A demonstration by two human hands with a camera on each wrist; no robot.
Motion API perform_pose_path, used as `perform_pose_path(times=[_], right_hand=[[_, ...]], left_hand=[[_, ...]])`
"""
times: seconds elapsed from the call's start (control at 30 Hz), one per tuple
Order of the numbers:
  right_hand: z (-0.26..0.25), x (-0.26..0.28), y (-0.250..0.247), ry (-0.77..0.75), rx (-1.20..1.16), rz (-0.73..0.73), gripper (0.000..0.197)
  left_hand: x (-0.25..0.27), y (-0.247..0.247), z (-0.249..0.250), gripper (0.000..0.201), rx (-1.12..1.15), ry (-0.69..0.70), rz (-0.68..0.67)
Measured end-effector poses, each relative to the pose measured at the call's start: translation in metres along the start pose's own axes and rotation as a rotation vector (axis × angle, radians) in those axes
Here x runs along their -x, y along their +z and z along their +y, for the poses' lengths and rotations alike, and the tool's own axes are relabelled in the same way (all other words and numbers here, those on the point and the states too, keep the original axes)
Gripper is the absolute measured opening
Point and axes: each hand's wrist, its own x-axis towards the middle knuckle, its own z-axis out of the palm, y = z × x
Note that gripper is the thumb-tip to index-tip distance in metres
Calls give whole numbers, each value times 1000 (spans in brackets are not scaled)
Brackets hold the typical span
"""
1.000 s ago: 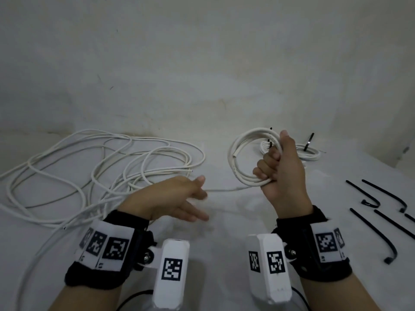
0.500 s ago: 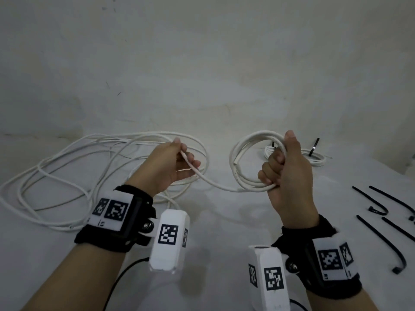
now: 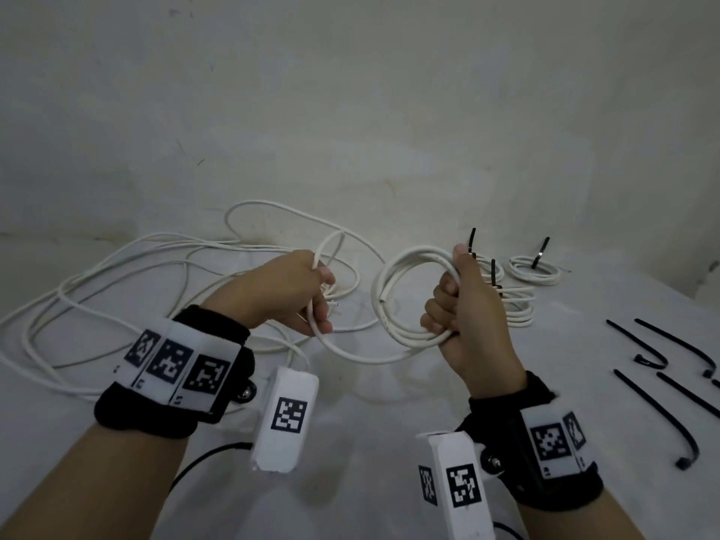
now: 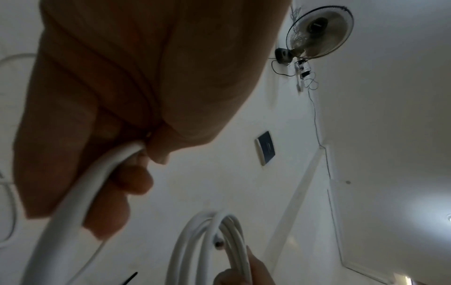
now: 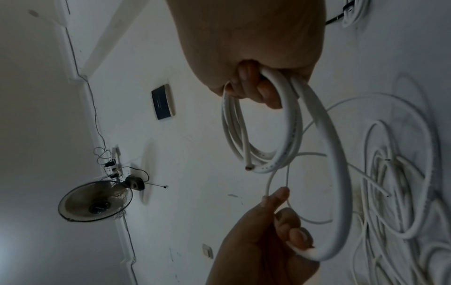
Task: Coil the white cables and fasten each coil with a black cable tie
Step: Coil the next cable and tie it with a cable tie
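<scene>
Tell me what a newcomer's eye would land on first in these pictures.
First, the half-wound white coil held up at centre in the right hand, with the left hand gripping the cable strand that feeds into it. Next, the loose tangle of white cable sprawled across the surface on the left. Then the black cable ties lying at far right, and tied coils behind the right hand.

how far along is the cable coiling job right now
Done: two tied coils lie at the back of the surface, each fastened with a black tie.

In hand: the right hand grips a partly wound coil with no tie on it, while the left hand grips the cable's free run, feeding the next loop.

Left: a loose cable tangle remains uncoiled, and spare ties lie unused at right.
</scene>
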Motion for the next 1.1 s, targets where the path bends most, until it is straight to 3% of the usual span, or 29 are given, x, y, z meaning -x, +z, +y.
perform_pose_path(times=[0.27, 0.47, 0.57, 0.77, 1.0, 1.1], right_hand=[[4, 3, 1, 8, 44, -42, 49], [2, 4, 2, 34, -12, -152, 50], [2, 6, 3, -3, 34, -183, 50], [6, 6, 6, -49, 80, -155, 50], [16, 12, 13, -16, 168, -238, 49], [15, 13, 12, -24, 173, -267, 50]], left_hand=[[38, -2, 9, 28, -354, 206, -110], [40, -14, 27, 28, -275, 515, 196], [29, -13, 22, 26, -162, 606, 284], [24, -5, 18, 22, 108, 591, 266], [19, 3, 25, 20, 63, 643, 113], [11, 6, 19, 15, 77, 653, 131]])
